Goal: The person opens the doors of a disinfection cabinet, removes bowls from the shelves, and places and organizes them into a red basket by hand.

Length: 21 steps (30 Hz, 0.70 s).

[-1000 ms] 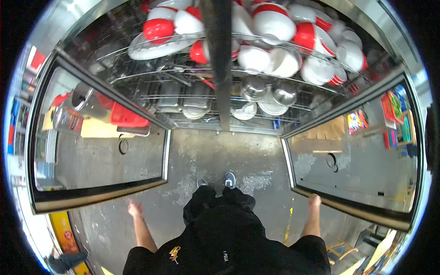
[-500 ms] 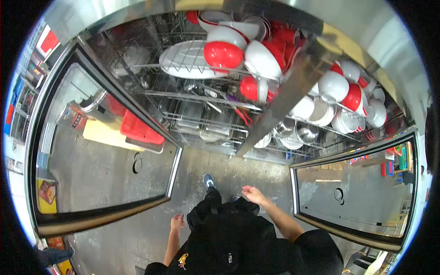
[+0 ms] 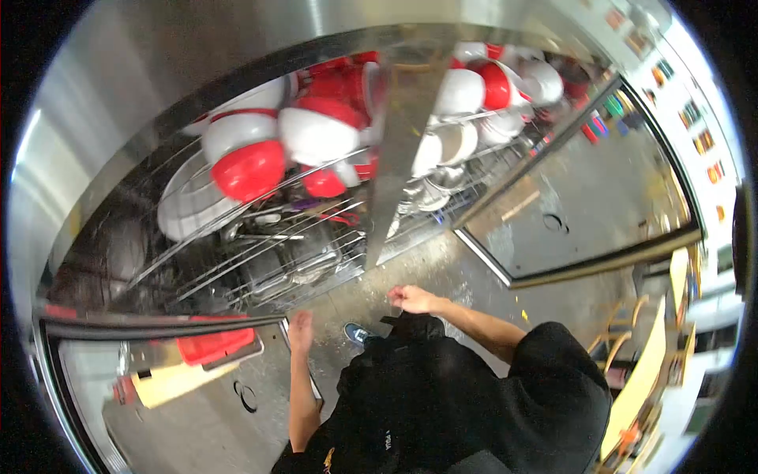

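Left hand: your left hand point(image 3: 300, 333) shows nothing in its grasp; blur leaves how far its fingers are open undetermined.
Right hand: your right hand point(image 3: 414, 300) is empty, fingers loosely curled and part-open, pointing leftward across your front.
Left door: the dark-framed clear glass door point(image 3: 158, 325) lies just left of your left fingers. Its pale free edge slants down toward your left forearm and passes behind it; contact cannot be confirmed. Your left hand is nearer.
Trays: the shallow rectangular trays point(image 3: 294, 267) sit on the lower wire shelf, near its right front corner, beyond your left fingers. Their long axis cannot be told.
Post: the upright grey metal post point(image 3: 395, 142) has its foot ahead and slightly left of your right fingers, apart from them.
Upper shelf: the red-and-white round bowls point(image 3: 249, 170) rest near the front edge, well apart from both hands, beside the white oval plate point(image 3: 180, 207).
Obscured: the post cuts off the shelf middle; glare and blur mask the rear stacks and small utensils.
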{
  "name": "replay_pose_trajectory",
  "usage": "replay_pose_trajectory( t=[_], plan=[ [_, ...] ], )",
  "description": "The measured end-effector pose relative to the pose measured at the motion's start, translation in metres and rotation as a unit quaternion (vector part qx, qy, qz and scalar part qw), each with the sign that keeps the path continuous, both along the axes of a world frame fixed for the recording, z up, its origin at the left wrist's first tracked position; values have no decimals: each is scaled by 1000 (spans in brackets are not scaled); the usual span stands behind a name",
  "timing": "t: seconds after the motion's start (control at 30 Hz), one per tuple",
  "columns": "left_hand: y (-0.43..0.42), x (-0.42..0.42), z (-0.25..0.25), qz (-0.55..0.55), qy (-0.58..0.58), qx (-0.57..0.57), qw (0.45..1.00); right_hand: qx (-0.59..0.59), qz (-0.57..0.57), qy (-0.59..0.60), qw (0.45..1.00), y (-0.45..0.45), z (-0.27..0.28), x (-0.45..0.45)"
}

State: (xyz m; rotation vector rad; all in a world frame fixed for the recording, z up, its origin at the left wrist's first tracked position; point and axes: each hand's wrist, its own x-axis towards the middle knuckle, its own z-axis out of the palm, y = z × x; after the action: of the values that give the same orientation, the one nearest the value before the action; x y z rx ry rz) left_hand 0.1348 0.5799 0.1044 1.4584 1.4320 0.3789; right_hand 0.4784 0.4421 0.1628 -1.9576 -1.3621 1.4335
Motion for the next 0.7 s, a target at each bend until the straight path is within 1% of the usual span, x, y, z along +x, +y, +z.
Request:
replay_pose_trajectory(
  t=[0.07, 0.1, 0.13, 0.2, 0.23, 0.27, 0.3, 0.33, 0.37, 0.4, 0.43, 0.47, 0.5, 0.53, 0.57, 0.6, 0.63, 0.67, 0.7],
  plan=[
    [18, 12, -4, -17, -24, 18, 999, 0, -24, -3, 1000, 0, -13, 22],
    [21, 18, -4, -5, -11, 15, 1000, 6, -111, 56, 992, 2, -18, 32],
    [22, 21, -17, -17, -9, 17, 1000, 13, -194, 116, 974, 5, -23, 44],
    [20, 23, -49, -31, -35, -14, 999, 55, -258, 119, 957, 20, -33, 77],
    [14, 32, -37, -64, -29, -43, 997, 61, -290, 138, 945, 32, -19, 92],
    [9, 43, -33, -67, -25, -43, 997, 67, -320, 157, 932, 42, -4, 105],
    [3, 55, -32, -66, -38, -71, 995, 67, -319, 160, 932, 48, -4, 120],
    [-2, 70, -28, -59, -53, -97, 992, 100, -322, 96, 937, 55, -4, 136],
    [-3, 83, -22, -46, -80, -87, 992, 136, -314, 35, 939, 68, -4, 147],
    [2, 95, -8, -62, -79, -7, 995, 163, -261, -17, 951, 75, 5, 152],
    [9, 107, 17, -68, -70, 76, 992, 195, -197, -64, 959, 80, 21, 154],
    [9, 130, 89, -12, -85, 145, 986, 121, -162, -3, 979, 86, 58, 148],
    [12, 153, 168, 42, -92, 216, 971, 123, -103, 19, 987, 91, 66, 143],
    [24, 161, 203, 93, -84, 379, 917, 108, -73, 58, 990, 94, 96, 126],
    [37, 163, 230, 128, -65, 528, 837, 127, -26, 134, 982, 97, 85, 117],
    [52, 157, 260, 148, -31, 608, 779, 74, 38, 165, 983, 105, 94, 104],
    [68, 160, 295, 159, -16, 679, 717, 76, 87, 196, 974, 113, 113, 90],
    [83, 161, 326, 169, -15, 692, 702, 76, 133, 224, 963, 120, 133, 74],
    [96, 162, 342, 218, -22, 652, 726, 107, 169, 232, 952, 127, 143, 60]
  ],
)
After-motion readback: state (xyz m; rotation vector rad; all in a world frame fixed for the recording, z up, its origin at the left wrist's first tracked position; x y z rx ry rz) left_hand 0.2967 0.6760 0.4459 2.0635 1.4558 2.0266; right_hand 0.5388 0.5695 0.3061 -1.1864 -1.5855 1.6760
